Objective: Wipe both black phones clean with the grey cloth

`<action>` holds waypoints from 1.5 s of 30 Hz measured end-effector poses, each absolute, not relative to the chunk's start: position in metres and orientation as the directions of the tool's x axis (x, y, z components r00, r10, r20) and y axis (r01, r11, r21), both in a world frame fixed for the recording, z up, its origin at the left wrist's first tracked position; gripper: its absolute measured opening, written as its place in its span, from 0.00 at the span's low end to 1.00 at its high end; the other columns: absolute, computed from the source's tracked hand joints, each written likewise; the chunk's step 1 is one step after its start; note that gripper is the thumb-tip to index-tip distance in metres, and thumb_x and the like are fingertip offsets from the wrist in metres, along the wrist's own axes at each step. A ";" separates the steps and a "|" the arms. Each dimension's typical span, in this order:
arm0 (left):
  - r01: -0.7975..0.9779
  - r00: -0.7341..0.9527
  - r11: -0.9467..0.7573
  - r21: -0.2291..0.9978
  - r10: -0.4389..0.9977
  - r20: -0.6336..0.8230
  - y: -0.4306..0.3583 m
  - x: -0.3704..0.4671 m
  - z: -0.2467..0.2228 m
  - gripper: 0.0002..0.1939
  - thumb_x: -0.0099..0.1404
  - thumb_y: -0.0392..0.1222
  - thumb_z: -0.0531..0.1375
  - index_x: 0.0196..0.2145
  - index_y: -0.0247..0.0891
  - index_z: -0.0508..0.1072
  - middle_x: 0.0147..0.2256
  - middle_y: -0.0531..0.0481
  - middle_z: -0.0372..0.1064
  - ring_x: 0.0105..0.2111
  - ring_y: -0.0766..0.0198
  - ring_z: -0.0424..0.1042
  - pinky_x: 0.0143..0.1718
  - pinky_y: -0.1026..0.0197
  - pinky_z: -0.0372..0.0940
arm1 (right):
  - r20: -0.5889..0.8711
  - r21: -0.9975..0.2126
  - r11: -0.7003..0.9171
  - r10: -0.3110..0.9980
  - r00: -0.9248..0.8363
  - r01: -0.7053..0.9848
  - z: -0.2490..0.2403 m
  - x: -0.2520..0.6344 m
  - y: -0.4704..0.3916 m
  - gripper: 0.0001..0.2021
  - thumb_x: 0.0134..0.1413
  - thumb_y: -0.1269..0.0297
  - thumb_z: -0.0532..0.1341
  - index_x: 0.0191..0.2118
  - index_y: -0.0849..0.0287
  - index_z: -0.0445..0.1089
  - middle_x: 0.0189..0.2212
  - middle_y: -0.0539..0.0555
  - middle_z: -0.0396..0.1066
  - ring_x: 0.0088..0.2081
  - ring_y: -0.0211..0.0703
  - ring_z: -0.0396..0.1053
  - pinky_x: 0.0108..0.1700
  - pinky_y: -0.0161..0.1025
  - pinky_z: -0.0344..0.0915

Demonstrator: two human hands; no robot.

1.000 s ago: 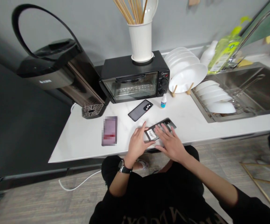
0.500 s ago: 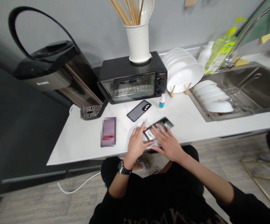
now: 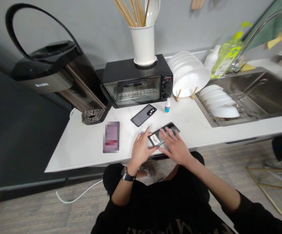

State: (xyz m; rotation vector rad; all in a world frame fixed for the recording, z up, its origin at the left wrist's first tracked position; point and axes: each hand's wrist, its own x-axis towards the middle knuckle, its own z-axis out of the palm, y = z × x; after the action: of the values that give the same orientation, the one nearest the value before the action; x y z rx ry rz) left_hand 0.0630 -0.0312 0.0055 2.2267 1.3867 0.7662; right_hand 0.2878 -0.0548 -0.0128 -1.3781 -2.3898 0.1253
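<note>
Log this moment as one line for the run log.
left hand: steadying phone | right hand: fingers flat on phone | phone: lying on counter | nearby: phone case, dropper bottle

Right hand [image 3: 176,149] fingers slide a little further up grey phone [image 3: 163,134] toward its camera end — white label now fully uncovered. Left hand [image 3: 141,151] shifts slightly — thumb lies along phone's near-left edge beside label.

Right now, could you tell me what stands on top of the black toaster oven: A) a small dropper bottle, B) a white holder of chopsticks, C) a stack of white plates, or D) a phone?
B: the white holder of chopsticks stands on the toaster oven roof.
</note>
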 end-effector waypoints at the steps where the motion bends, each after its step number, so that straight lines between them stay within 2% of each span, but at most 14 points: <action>1: 0.677 0.353 -0.423 0.603 0.905 0.238 -0.031 0.064 0.006 0.57 0.61 0.43 0.75 0.76 0.48 0.45 0.58 0.46 0.73 0.56 0.47 0.69 0.60 0.44 0.66 | 0.285 -0.258 0.449 0.882 -0.376 0.856 -0.013 0.298 -0.048 0.36 0.74 0.43 0.49 0.76 0.62 0.53 0.76 0.61 0.50 0.77 0.65 0.42 0.74 0.71 0.44; 4: 0.678 0.353 -0.429 0.597 0.902 0.247 -0.030 0.064 0.006 0.57 0.61 0.43 0.75 0.76 0.49 0.45 0.58 0.46 0.73 0.56 0.47 0.69 0.60 0.44 0.66 | 0.297 -0.273 0.332 0.922 -0.249 0.903 -0.013 0.303 -0.026 0.36 0.74 0.42 0.50 0.76 0.62 0.53 0.75 0.63 0.52 0.77 0.69 0.43 0.72 0.74 0.44; 11: 0.697 0.359 -0.435 0.570 0.900 0.248 -0.031 0.062 0.001 0.55 0.62 0.39 0.73 0.76 0.44 0.45 0.59 0.41 0.71 0.56 0.47 0.69 0.59 0.45 0.67 | 0.277 -0.266 0.652 0.757 -0.592 0.709 -0.010 0.261 -0.056 0.43 0.72 0.38 0.51 0.78 0.64 0.42 0.76 0.63 0.49 0.77 0.59 0.43 0.75 0.65 0.45; 14: 0.685 0.352 -0.429 0.589 0.903 0.248 -0.031 0.064 0.005 0.57 0.60 0.42 0.75 0.76 0.47 0.46 0.57 0.45 0.73 0.56 0.48 0.69 0.60 0.45 0.67 | 0.266 -0.236 0.565 0.820 -0.506 0.791 -0.011 0.300 -0.049 0.39 0.74 0.41 0.49 0.78 0.62 0.46 0.76 0.60 0.51 0.78 0.60 0.43 0.75 0.68 0.45; 18: 0.676 0.359 -0.439 0.592 0.898 0.256 -0.030 0.065 0.005 0.56 0.60 0.43 0.75 0.76 0.48 0.47 0.57 0.46 0.73 0.56 0.48 0.69 0.60 0.45 0.66 | 0.277 -0.223 0.344 0.919 -0.280 0.912 -0.010 0.323 -0.015 0.39 0.73 0.40 0.51 0.76 0.66 0.53 0.75 0.64 0.52 0.77 0.67 0.42 0.74 0.72 0.42; 21: 0.678 0.373 -0.458 0.576 0.888 0.267 -0.029 0.063 0.002 0.54 0.63 0.42 0.73 0.76 0.46 0.46 0.58 0.43 0.72 0.56 0.47 0.68 0.60 0.44 0.66 | 0.256 -0.243 0.478 0.871 -0.420 0.844 -0.007 0.288 -0.016 0.42 0.71 0.38 0.51 0.75 0.68 0.53 0.75 0.66 0.51 0.77 0.65 0.43 0.75 0.69 0.43; 25: 0.701 0.379 -0.455 0.549 0.890 0.253 -0.031 0.063 0.002 0.53 0.63 0.40 0.72 0.76 0.43 0.46 0.60 0.39 0.70 0.56 0.45 0.68 0.59 0.43 0.67 | 0.257 -0.266 0.671 0.741 -0.620 0.692 -0.006 0.263 -0.051 0.45 0.71 0.37 0.51 0.78 0.67 0.44 0.75 0.66 0.49 0.77 0.59 0.44 0.75 0.65 0.46; 29: 0.689 0.380 -0.462 0.559 0.887 0.264 -0.031 0.065 0.005 0.54 0.62 0.43 0.74 0.76 0.46 0.47 0.57 0.43 0.72 0.56 0.46 0.68 0.60 0.44 0.66 | 0.262 -0.236 0.524 0.845 -0.465 0.819 -0.010 0.314 -0.046 0.39 0.74 0.42 0.49 0.79 0.60 0.42 0.75 0.62 0.51 0.77 0.60 0.43 0.74 0.68 0.45; 32: 0.688 0.377 -0.460 0.562 0.888 0.265 -0.030 0.066 0.006 0.54 0.61 0.42 0.74 0.75 0.47 0.47 0.58 0.44 0.73 0.56 0.47 0.68 0.61 0.44 0.66 | 0.288 -0.229 0.336 0.920 -0.267 0.913 -0.013 0.331 -0.020 0.39 0.74 0.41 0.49 0.77 0.64 0.48 0.75 0.65 0.52 0.77 0.65 0.44 0.74 0.72 0.43; 35: 0.688 0.376 -0.457 0.564 0.889 0.262 -0.030 0.064 0.003 0.53 0.63 0.41 0.73 0.75 0.46 0.47 0.58 0.44 0.73 0.56 0.47 0.68 0.61 0.45 0.66 | 0.281 -0.243 0.420 0.893 -0.351 0.875 -0.012 0.295 -0.015 0.40 0.73 0.40 0.49 0.76 0.68 0.50 0.75 0.67 0.51 0.77 0.65 0.45 0.74 0.71 0.45; 38: 0.697 0.391 -0.465 0.546 0.885 0.254 -0.031 0.062 0.001 0.52 0.64 0.40 0.72 0.76 0.44 0.46 0.62 0.40 0.69 0.58 0.46 0.68 0.60 0.44 0.67 | 0.287 -0.250 0.617 0.783 -0.551 0.746 -0.011 0.257 -0.038 0.44 0.72 0.38 0.50 0.77 0.70 0.44 0.75 0.69 0.48 0.77 0.61 0.45 0.75 0.66 0.45; 40: 0.699 0.386 -0.457 0.550 0.889 0.248 -0.032 0.062 0.001 0.53 0.63 0.40 0.72 0.76 0.44 0.46 0.62 0.40 0.69 0.58 0.46 0.68 0.60 0.44 0.67 | 0.285 -0.249 0.663 0.747 -0.600 0.706 -0.010 0.259 -0.053 0.45 0.72 0.39 0.51 0.78 0.68 0.39 0.76 0.69 0.48 0.77 0.58 0.45 0.75 0.63 0.46; 42: 0.693 0.370 -0.443 0.569 0.896 0.246 -0.032 0.063 0.004 0.54 0.63 0.42 0.73 0.76 0.46 0.46 0.60 0.43 0.71 0.57 0.46 0.68 0.60 0.44 0.66 | 0.275 -0.243 0.621 0.781 -0.561 0.745 -0.011 0.283 -0.056 0.43 0.73 0.42 0.51 0.79 0.64 0.37 0.76 0.66 0.48 0.77 0.57 0.45 0.75 0.63 0.48; 45: 0.684 0.369 -0.432 0.588 0.900 0.232 -0.031 0.066 0.007 0.55 0.62 0.43 0.74 0.76 0.48 0.45 0.59 0.45 0.73 0.57 0.47 0.68 0.61 0.44 0.66 | 0.270 -0.239 0.434 0.889 -0.369 0.869 -0.013 0.321 -0.036 0.41 0.74 0.43 0.50 0.79 0.62 0.36 0.76 0.66 0.46 0.77 0.60 0.46 0.73 0.67 0.49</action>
State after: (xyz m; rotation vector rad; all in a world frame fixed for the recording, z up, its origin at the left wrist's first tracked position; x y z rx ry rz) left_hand 0.0656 -0.0312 0.0066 2.2414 1.3778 0.7495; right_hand 0.3209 -0.0358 -0.0128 -1.5005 -2.3352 0.0790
